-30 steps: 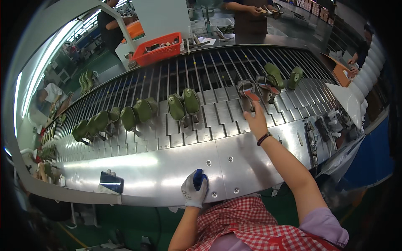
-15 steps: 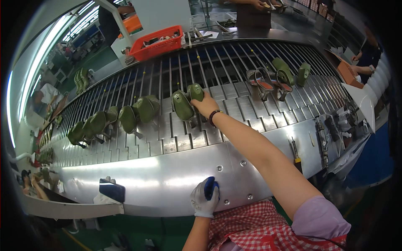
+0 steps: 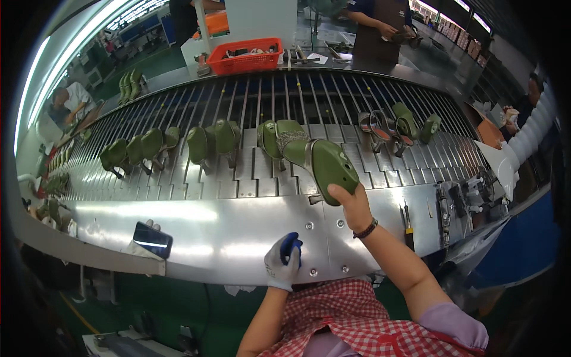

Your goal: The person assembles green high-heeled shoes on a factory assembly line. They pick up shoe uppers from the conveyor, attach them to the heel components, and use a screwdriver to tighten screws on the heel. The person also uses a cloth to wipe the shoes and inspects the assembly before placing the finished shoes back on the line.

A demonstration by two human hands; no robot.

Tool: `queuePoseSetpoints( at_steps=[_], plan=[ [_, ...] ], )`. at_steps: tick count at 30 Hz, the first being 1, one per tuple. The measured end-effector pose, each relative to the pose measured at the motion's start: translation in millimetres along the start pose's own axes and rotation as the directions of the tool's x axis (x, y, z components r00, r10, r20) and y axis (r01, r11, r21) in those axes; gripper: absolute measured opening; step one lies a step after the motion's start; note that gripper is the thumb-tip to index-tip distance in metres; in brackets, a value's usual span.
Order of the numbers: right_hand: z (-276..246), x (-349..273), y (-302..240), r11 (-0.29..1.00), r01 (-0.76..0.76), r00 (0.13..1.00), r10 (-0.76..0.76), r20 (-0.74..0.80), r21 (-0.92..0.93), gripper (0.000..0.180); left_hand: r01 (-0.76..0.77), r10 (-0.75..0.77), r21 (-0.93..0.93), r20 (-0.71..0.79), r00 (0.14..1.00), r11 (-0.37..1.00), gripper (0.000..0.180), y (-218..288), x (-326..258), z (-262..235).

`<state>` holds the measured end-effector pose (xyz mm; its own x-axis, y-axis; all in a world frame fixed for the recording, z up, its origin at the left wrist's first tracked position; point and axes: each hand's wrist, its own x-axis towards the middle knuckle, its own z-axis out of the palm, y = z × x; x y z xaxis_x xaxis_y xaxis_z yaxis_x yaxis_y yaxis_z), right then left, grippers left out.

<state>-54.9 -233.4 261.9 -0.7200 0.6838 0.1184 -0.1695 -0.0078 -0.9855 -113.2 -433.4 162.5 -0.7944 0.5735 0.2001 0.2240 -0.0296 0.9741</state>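
Observation:
A green high-heeled shoe [image 3: 331, 171] with a glittery strap hangs tilted above the conveyor's near edge. My bare right hand [image 3: 354, 209] grips it by the end, fingers wrapped round. Just behind its strap, another green shoe [image 3: 270, 141] stands on the conveyor. My left hand [image 3: 282, 262], in a grey-white glove with blue fingers, is curled closed over the metal ledge; whatever it may hold is hidden.
More green heeled shoes [image 3: 201, 143] stand along the slatted conveyor [image 3: 256, 178] to the left. At right are strappy sandals [image 3: 378, 128] and green pieces [image 3: 429, 128]. A phone [image 3: 152, 240], a yellow-handled screwdriver [image 3: 408, 225] and a red basket [image 3: 247, 59] lie around. Other people work beyond.
My right hand has lifted one green shoe off the conveyor and drawn it nearer and to the right. My left hand stays curled over the ledge. The view has shifted.

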Motion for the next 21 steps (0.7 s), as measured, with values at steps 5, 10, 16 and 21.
queuePoseSetpoints(
  at_steps=[5,10,16,21],
  plan=[
    [10.7,-86.6,-35.5,0.895,0.336,0.936,-0.283,0.211,-0.292,0.076,0.094,-0.134,-0.703,-0.002,0.991,0.704,0.048,67.5,15.8,12.0],
    [33.6,-134.8,-68.1,0.559,0.587,0.805,-0.326,0.496,-0.585,0.081,0.389,-0.098,-0.918,0.381,0.919,0.079,0.079,101.0,-1.5,9.4],
    [20.0,-152.1,-111.9,0.525,0.623,0.773,-0.529,0.351,-0.58,0.039,0.073,-0.093,-0.877,0.033,0.995,0.474,0.082,133.3,-6.7,6.8],
    [17.5,-162.4,-121.0,0.385,0.648,0.695,-0.652,0.304,-0.657,0.025,-0.144,-0.008,-0.705,-0.207,0.978,0.695,0.074,155.3,-20.8,17.2]
  ],
)
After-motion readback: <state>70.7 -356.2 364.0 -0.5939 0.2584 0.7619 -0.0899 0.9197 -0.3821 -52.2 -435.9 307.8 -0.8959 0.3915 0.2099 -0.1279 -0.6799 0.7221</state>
